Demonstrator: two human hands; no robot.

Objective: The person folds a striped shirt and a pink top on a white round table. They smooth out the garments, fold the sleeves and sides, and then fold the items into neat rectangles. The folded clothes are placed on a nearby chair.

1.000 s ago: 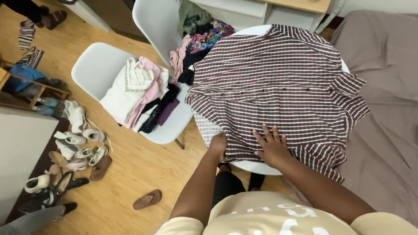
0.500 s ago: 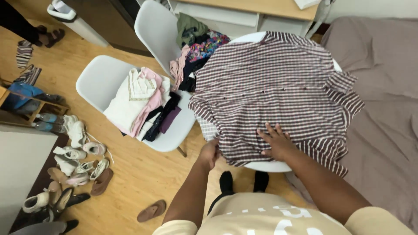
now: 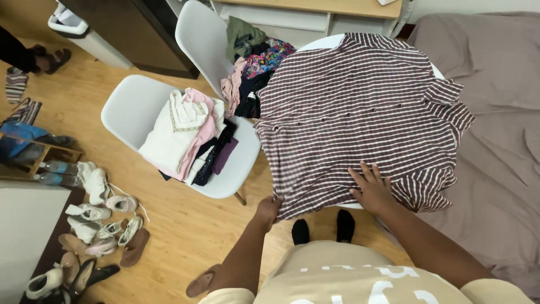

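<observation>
- striped shirt (image 3: 360,121) lies spread over the round white table (image 3: 320,45), hem hanging past the near edge
- left hand (image 3: 268,209) pinches the hem's near-left corner
- right hand (image 3: 372,188) rests flat on the shirt near the near edge
- white chair (image 3: 132,104) with folded clothes (image 3: 188,135) stands just left of the table

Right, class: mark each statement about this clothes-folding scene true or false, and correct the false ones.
1. The left hand pinches the shirt's hem. True.
2. The right hand lies flat on the shirt. True.
3. The shirt is plain blue. False: it is dark with pale stripes.
4. The chair is bare. False: folded clothes lie on it.
5. Shoes lie on the floor. True.
</observation>
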